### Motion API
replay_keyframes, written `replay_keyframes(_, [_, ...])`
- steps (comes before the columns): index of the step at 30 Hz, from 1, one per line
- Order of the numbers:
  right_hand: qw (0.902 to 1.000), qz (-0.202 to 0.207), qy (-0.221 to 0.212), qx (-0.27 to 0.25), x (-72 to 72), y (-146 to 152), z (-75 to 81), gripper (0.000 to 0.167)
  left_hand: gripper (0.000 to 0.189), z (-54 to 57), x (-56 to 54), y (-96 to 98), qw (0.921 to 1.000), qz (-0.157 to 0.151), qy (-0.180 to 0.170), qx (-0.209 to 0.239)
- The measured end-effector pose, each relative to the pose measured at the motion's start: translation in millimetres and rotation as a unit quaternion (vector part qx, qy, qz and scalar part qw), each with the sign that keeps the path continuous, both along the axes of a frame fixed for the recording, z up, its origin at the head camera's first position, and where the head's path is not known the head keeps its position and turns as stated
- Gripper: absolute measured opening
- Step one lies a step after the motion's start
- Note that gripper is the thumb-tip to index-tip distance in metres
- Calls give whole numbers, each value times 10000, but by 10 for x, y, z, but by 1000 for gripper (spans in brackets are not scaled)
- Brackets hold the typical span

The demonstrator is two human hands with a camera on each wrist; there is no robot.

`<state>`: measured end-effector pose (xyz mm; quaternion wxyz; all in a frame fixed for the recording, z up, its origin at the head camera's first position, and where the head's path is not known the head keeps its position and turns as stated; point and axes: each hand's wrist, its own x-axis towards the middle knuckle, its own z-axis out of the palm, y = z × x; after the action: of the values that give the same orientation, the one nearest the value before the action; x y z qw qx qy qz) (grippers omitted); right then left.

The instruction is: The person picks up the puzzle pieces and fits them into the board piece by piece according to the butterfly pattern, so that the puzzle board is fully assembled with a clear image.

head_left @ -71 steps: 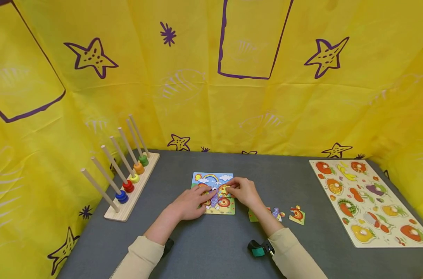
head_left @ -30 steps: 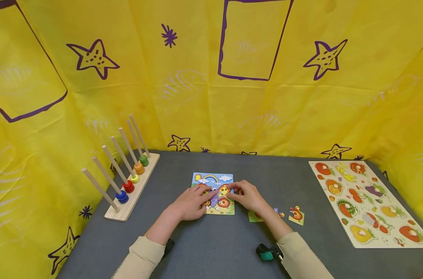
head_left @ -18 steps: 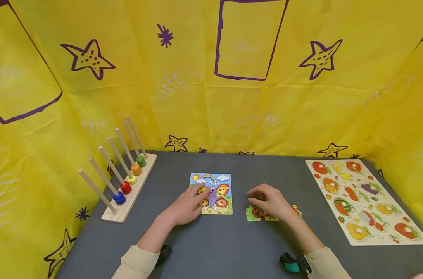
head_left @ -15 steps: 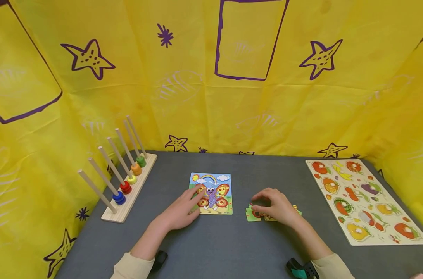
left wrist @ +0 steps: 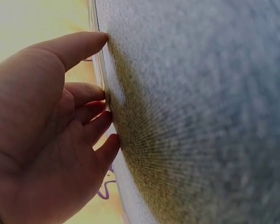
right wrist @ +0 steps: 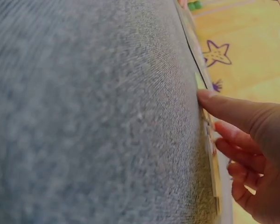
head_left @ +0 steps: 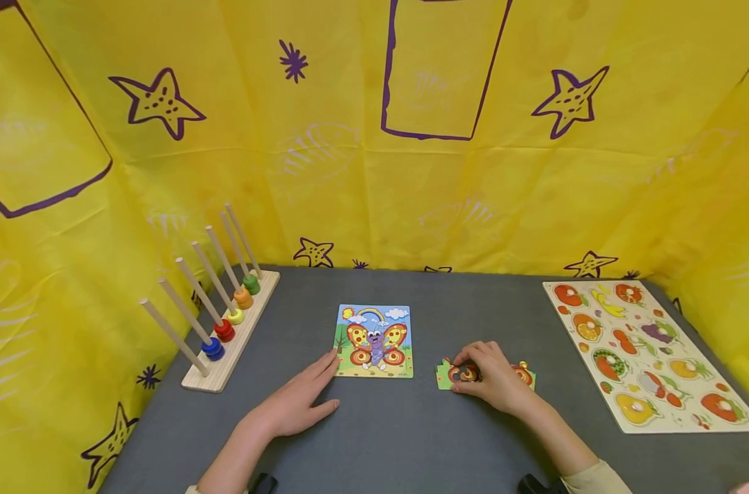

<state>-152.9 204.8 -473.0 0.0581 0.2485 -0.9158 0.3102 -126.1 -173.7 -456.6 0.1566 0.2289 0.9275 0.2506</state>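
Note:
A square butterfly puzzle (head_left: 380, 334), its picture whole, lies flat in the middle of the table. At its lower left edge rest the fingertips of my left hand (head_left: 290, 405), fingers extended and thumb apart; the left wrist view shows them touching the surface. To the right, my right hand (head_left: 498, 379) bends over a row of loose puzzle pieces (head_left: 444, 376), thumb on the near side and fingers on the far side of a spiral-patterned piece (head_left: 467, 372). The hand hides part of the row. In the right wrist view, the thumb meets the edge of the thin pieces (right wrist: 216, 179).
On the left stands a wooden peg rack (head_left: 241, 339) with coloured rings low on its pegs. A fruit puzzle board (head_left: 652, 357) lies at the right. Yellow patterned cloth (head_left: 374, 171) hangs behind the dark grey table (head_left: 374, 446).
My right hand has left the butterfly puzzle and moved right to the loose pieces, closing on one. My left hand has slid off the picture, back to its lower left edge.

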Motion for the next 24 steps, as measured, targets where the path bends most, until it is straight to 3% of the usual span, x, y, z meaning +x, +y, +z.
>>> replay_keyframes(4, [9989, 51, -408, -235, -26, -45, 38, 30, 73, -11, 10, 4, 9999, 7, 106, -47])
replay_keyframes(8, [9935, 156, -823, -769, -70, -156, 59, 15, 74, -9, 16, -7, 9999, -57, 162, -3])
replay_keyframes(14, [9805, -80, -1379, -1401, -171, -582, 83, 11, 75, 2, 18, -22, 9998, -169, 91, 39])
replay_keyframes(18, [9747, -312, -1472, -1651, -271, -969, 73, 10, 72, 16, 12, -25, 9996, -276, -21, 70])
replay_keyframes(24, [9765, -143, -1340, -1684, -387, -1430, 28, 9, 65, 40, 6, -13, 9991, -396, -80, 106])
